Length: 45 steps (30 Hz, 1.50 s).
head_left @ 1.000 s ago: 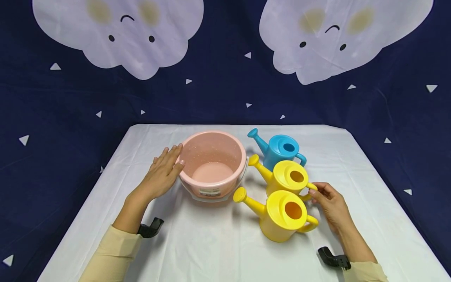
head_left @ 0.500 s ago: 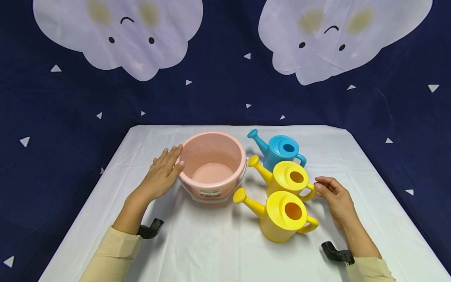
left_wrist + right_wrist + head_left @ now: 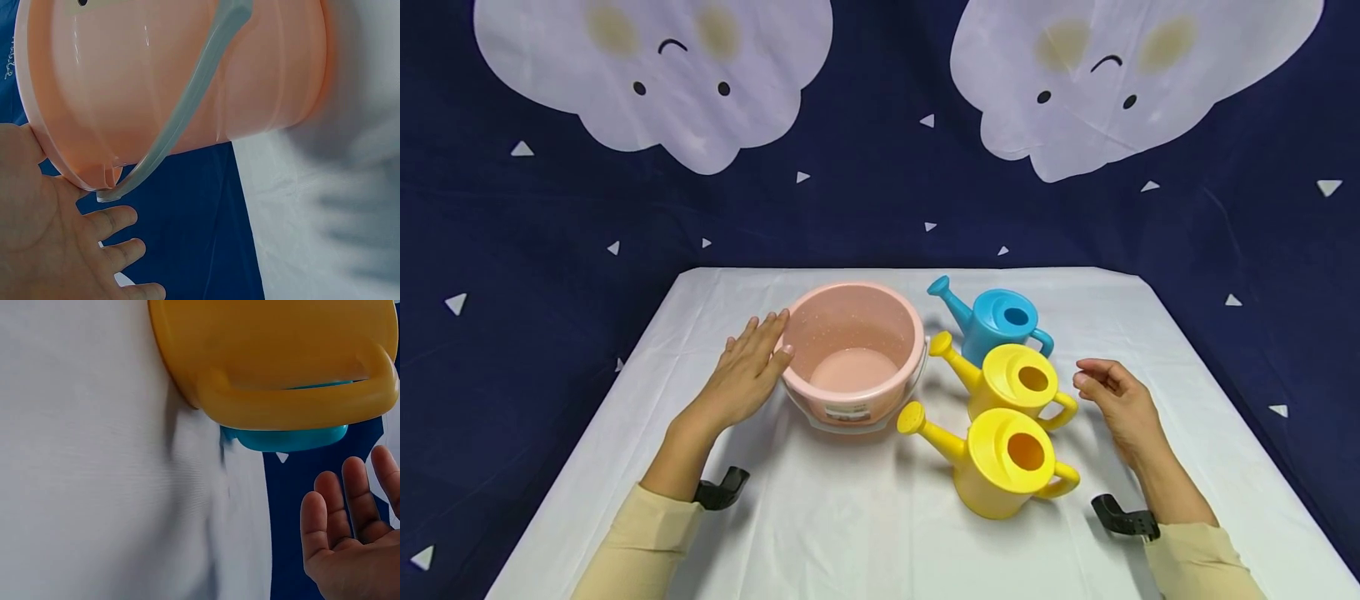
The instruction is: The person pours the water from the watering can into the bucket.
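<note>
1. Pink bucket stands upright on the white cloth, just right of the left hand, which rests against its left rim with fingers extended and slightly spread.
2. Middle yellow watering can stands upright right of the bucket, its handle just left of the right hand. That hand is apart from the handle, fingers loosely bent around nothing.
3. Front yellow watering can stands nearer the person, hiding part of the middle can's lower body.
4. Blue watering can stands behind the middle one, which partly covers it. All three spouts point left, towards the bucket's side.
5. Grey bail hangs down across the bucket's side.
6. Navy backdrop with pale clouds rises behind.
</note>
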{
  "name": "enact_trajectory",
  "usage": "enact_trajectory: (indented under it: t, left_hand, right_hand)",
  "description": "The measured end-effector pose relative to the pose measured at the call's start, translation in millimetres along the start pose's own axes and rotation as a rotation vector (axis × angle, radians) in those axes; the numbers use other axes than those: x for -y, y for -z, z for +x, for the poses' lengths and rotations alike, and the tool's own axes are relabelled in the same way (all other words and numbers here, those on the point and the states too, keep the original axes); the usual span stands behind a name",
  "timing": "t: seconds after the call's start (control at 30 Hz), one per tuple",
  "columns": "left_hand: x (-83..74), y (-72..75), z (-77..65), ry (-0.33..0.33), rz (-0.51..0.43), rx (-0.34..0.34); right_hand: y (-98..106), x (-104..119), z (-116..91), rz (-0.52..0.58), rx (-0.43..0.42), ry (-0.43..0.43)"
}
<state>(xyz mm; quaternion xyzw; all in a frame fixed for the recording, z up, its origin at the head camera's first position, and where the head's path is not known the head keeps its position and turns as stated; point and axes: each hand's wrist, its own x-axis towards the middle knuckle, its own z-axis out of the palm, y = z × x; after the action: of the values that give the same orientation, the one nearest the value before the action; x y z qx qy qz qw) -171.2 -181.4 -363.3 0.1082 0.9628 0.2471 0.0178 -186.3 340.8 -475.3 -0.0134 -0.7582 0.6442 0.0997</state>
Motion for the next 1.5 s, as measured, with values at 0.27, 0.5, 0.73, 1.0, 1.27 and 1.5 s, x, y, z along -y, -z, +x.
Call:
enact_trajectory:
  t: [0.27,0.5,0.73,1.0,1.27,1.5]
  left_hand:
    - [1.2,-0.2,-0.8,-0.012,-0.009,-0.006]
    - [1.2,0.5,-1.1,-0.007,-0.002,-0.005]
    - [1.9,0.1,-0.3,-0.004,0.008,-0.004]
    - [1.9,0.2,-0.1,-0.002,0.000,-0.002]
    - [1.7,0.4,0.1,0.000,0.000,0.004]
    - [1.3,-0.1,0.6,0.005,0.000,0.007]
  right_hand:
    - [-15.1,52.0,-6.9,-0.274,0.036,-0.041]
    - [-14.5,57.7,8.0,-0.445,0.041,-0.058]
    - [-16.6,58.8,22.2,-0.526,0.084,-0.123]
    - [-18.5,58.4,31.9,-0.521,0.119,-0.133]
    - [-19.2,58.3,36.5,-0.496,0.112,-0.125]
    - [-21.4,60.2,41.7,-0.486,0.128,-0.135]
